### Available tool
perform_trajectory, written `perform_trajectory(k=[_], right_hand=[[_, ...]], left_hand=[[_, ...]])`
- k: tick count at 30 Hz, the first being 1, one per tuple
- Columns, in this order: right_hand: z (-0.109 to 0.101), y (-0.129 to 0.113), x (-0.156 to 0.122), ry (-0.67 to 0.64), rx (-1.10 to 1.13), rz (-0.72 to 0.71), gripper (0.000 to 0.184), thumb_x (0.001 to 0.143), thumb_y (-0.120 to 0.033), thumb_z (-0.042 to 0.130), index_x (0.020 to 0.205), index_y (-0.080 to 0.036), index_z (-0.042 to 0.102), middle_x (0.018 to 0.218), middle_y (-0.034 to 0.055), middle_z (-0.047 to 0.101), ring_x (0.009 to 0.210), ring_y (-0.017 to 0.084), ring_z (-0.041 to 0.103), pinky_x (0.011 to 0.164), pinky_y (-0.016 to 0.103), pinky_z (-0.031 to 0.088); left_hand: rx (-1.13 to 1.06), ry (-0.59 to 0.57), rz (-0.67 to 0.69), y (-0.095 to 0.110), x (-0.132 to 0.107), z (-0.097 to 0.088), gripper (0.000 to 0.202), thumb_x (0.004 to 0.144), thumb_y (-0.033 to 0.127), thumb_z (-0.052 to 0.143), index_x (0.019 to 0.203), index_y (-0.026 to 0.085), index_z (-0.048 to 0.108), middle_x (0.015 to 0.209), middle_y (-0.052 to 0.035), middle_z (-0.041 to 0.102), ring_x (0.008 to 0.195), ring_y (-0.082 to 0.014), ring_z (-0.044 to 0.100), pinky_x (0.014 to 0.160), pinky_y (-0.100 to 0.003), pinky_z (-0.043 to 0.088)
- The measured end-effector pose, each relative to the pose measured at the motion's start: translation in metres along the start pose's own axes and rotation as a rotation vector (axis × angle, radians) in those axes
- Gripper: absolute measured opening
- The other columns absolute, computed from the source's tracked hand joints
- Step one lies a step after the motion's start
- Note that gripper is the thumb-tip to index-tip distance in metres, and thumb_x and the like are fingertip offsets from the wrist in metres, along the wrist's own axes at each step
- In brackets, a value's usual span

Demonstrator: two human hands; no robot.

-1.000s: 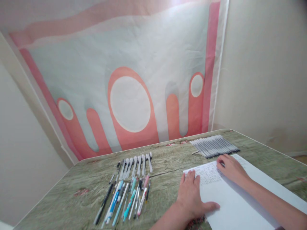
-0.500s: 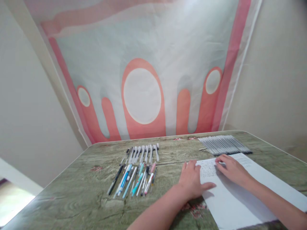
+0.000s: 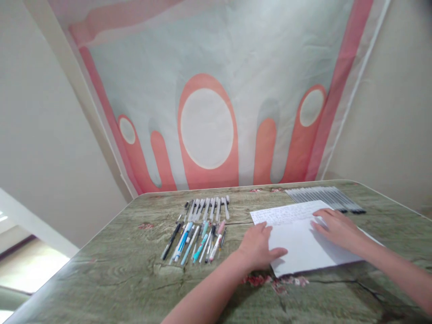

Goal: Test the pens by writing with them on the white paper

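Observation:
A white sheet of paper with handwriting along its far edge lies on the green wood-grain table. My left hand rests flat on the sheet's near left corner, fingers spread, thumb lying across the paper. My right hand lies flat on the right part of the sheet, fingers stretched toward its far edge. Neither hand holds anything.
Several mixed pens lie in a bunch left of the paper, with a row of white caps behind them. A neat row of clear pens sits at the far right. A pink-and-white cloth hangs on the wall behind.
The sheet has slid and turned toward the left and nearer the middle under both hands. The view has tilted, so the table looks more level.

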State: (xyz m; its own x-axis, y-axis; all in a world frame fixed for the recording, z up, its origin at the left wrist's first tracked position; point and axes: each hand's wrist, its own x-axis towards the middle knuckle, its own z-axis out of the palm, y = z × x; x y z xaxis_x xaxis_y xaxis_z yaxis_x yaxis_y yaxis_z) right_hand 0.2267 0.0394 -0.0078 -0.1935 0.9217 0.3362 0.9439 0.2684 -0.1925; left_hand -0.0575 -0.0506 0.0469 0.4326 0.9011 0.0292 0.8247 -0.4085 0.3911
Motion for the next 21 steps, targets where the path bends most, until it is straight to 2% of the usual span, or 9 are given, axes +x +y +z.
perform_trajectory(k=[2,5,9,12,14,18,21], right_hand=[[0.005,0.004,-0.012,-0.064,-0.055,-0.021,0.045,0.074,-0.045,0.047,0.107,-0.017,0.056,0.115,0.0128,0.055,0.106,0.029,0.048,0.088,0.039,0.036],[0.008,0.005,-0.034,-0.164,-0.081,-0.024,0.050,0.077,-0.051,0.040,0.113,-0.018,0.052,0.123,0.0136,0.049,0.112,0.030,0.044,0.089,0.042,0.035],[-0.001,0.000,-0.062,-0.169,-0.092,-0.003,0.048,0.078,-0.052,0.040,0.113,-0.022,0.052,0.125,0.0117,0.048,0.114,0.030,0.042,0.090,0.045,0.032],[-0.017,-0.003,-0.078,-0.172,-0.060,-0.015,0.041,0.075,-0.050,0.044,0.105,-0.024,0.057,0.114,0.0107,0.056,0.105,0.030,0.048,0.088,0.044,0.032],[-0.028,-0.006,-0.084,-0.185,-0.038,-0.017,0.036,0.074,-0.049,0.047,0.098,-0.025,0.060,0.104,0.0099,0.060,0.099,0.029,0.052,0.085,0.043,0.034],[-0.041,-0.006,-0.083,-0.233,0.022,0.039,0.028,0.071,-0.045,0.051,0.089,-0.026,0.061,0.095,0.0097,0.061,0.091,0.028,0.055,0.082,0.039,0.037],[-0.043,0.002,-0.077,-0.275,0.062,0.035,0.028,0.068,-0.042,0.055,0.089,-0.024,0.062,0.097,0.0097,0.060,0.090,0.027,0.055,0.080,0.035,0.039]], left_hand=[[0.036,-0.030,0.003,0.006,-0.005,0.011,0.076,0.071,0.067,0.034,0.130,0.018,0.032,0.139,-0.0086,0.028,0.127,-0.0280,0.022,0.103,-0.042,0.019],[0.085,-0.050,0.025,0.009,-0.009,0.018,0.079,0.069,0.069,0.033,0.130,0.019,0.031,0.141,-0.0087,0.024,0.129,-0.0293,0.016,0.104,-0.044,0.013],[0.107,-0.034,0.068,0.013,-0.012,0.010,0.069,0.072,0.067,0.033,0.120,0.019,0.043,0.133,-0.0103,0.036,0.123,-0.0295,0.028,0.102,-0.044,0.019],[0.103,-0.056,0.073,0.020,-0.014,0.003,0.058,0.073,0.063,0.036,0.108,0.020,0.052,0.117,-0.0106,0.049,0.110,-0.0277,0.041,0.096,-0.043,0.027],[0.083,-0.065,0.081,0.024,-0.015,0.003,0.061,0.070,0.065,0.042,0.111,0.021,0.051,0.117,-0.0104,0.048,0.110,-0.0278,0.042,0.096,-0.042,0.029],[0.056,-0.093,0.125,0.027,-0.016,0.012,0.083,0.060,0.072,0.046,0.128,0.025,0.035,0.138,-0.0099,0.027,0.126,-0.0331,0.020,0.102,-0.049,0.015],[0.034,-0.141,0.125,0.028,-0.017,0.019,0.089,0.058,0.076,0.040,0.131,0.027,0.030,0.142,-0.0092,0.020,0.130,-0.0344,0.008,0.102,-0.052,0.007]])
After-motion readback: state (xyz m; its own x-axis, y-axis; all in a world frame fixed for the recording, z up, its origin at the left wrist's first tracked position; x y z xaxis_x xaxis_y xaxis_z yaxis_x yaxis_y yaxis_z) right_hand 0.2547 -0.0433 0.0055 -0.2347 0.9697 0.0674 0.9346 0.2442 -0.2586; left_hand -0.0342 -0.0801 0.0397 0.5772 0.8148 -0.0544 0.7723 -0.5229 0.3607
